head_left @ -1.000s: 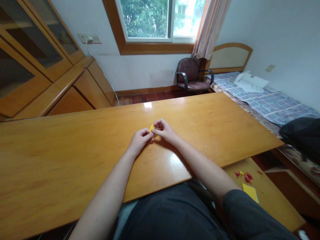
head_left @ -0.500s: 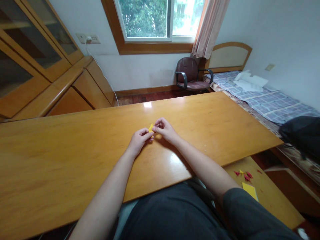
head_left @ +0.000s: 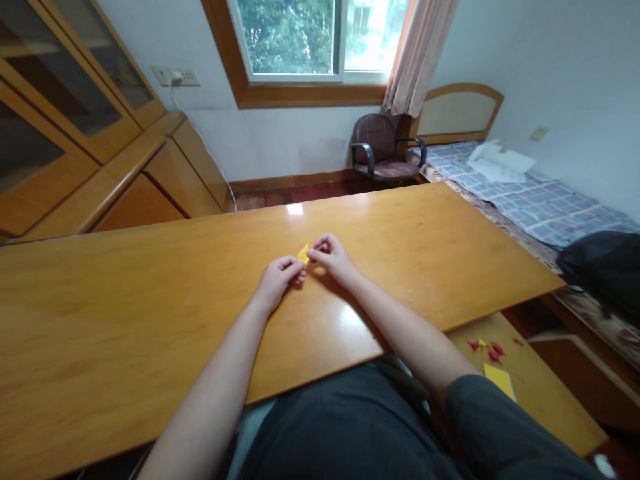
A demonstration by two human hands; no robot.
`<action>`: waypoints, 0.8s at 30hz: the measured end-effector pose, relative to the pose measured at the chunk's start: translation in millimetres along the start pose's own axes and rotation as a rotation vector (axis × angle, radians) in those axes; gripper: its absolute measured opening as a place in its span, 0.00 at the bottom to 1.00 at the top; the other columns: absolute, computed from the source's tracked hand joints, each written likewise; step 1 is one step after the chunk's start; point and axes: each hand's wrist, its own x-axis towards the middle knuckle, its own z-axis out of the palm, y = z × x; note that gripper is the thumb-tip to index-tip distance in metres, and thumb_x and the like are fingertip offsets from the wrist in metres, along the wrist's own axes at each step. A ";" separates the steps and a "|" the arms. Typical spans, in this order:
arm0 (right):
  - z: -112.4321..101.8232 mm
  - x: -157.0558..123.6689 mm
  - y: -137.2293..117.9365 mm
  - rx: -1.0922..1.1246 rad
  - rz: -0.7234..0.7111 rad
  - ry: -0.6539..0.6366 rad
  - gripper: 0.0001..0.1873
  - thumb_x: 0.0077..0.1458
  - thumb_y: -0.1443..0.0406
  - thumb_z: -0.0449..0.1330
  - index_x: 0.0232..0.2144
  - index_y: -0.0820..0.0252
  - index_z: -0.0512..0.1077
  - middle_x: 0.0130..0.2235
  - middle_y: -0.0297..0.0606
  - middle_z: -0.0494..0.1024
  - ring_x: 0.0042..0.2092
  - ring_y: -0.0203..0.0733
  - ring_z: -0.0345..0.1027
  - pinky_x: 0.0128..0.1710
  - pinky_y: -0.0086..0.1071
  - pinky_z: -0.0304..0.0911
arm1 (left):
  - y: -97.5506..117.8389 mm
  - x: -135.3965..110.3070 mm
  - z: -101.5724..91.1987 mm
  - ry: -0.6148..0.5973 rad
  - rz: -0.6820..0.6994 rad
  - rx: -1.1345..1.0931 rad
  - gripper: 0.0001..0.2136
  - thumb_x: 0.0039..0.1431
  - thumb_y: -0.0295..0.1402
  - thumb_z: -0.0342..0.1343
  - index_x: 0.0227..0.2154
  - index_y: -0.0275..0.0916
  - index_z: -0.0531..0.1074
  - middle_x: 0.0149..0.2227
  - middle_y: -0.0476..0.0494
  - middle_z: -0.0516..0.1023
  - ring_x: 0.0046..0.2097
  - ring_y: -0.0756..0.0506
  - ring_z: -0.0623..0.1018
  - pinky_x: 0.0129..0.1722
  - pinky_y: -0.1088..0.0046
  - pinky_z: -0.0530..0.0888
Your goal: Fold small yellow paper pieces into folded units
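A small folded piece of yellow paper [head_left: 303, 255] is held between my two hands, just over the wooden table [head_left: 165, 320]. My left hand [head_left: 281, 280] pinches its lower left part between thumb and fingers. From the right, my right hand [head_left: 332, 257] grips the paper's edge with thumb and forefinger, its other fingers curled. My fingertips cover part of the paper, so its full folded shape is hidden.
Right of the table, a lower wooden surface [head_left: 545, 393] bears several small red folded-paper pieces [head_left: 495, 353], a yellow one [head_left: 483, 343] and a yellow paper stack [head_left: 499, 381]. Beyond stand an armchair [head_left: 376, 143], a bed [head_left: 550, 207] with a black bag [head_left: 600, 270], and a cabinet [head_left: 100, 153].
More of the yellow paper shows above my left fingertips, and its face is turned more toward me. My right hand has shifted very slightly; both hands keep their pinch.
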 end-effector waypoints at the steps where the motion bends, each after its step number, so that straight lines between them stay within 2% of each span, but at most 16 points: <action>1: -0.1 -0.1 0.0 0.005 0.001 -0.004 0.21 0.43 0.58 0.69 0.32 0.58 0.62 0.26 0.25 0.71 0.29 0.33 0.67 0.34 0.30 0.61 | -0.4 0.2 -0.4 -0.004 0.001 -0.002 0.15 0.45 0.43 0.65 0.23 0.36 0.70 0.23 0.47 0.75 0.24 0.51 0.72 0.26 0.76 0.69; 7: 0.9 -1.3 0.2 0.022 0.054 -0.092 0.26 0.41 0.59 0.70 0.39 0.56 0.62 0.26 0.25 0.74 0.29 0.34 0.68 0.35 0.31 0.63 | -2.3 1.2 -1.9 -0.021 0.015 0.008 0.15 0.46 0.43 0.65 0.24 0.35 0.72 0.23 0.47 0.75 0.24 0.51 0.72 0.26 0.75 0.70; 19: 0.3 -0.9 0.5 0.050 0.025 -0.081 0.22 0.43 0.63 0.69 0.38 0.57 0.62 0.27 0.26 0.74 0.29 0.33 0.68 0.36 0.30 0.62 | -3.5 1.7 -5.6 -0.054 -0.003 -0.032 0.13 0.47 0.41 0.64 0.27 0.35 0.73 0.24 0.45 0.77 0.25 0.50 0.75 0.27 0.75 0.71; 24: -0.9 0.0 2.1 0.063 0.039 -0.080 0.22 0.43 0.63 0.69 0.37 0.57 0.62 0.27 0.26 0.74 0.29 0.33 0.68 0.35 0.29 0.61 | -4.4 0.3 -7.4 -0.056 -0.005 -0.041 0.14 0.49 0.43 0.62 0.27 0.35 0.73 0.24 0.45 0.78 0.25 0.50 0.76 0.27 0.75 0.71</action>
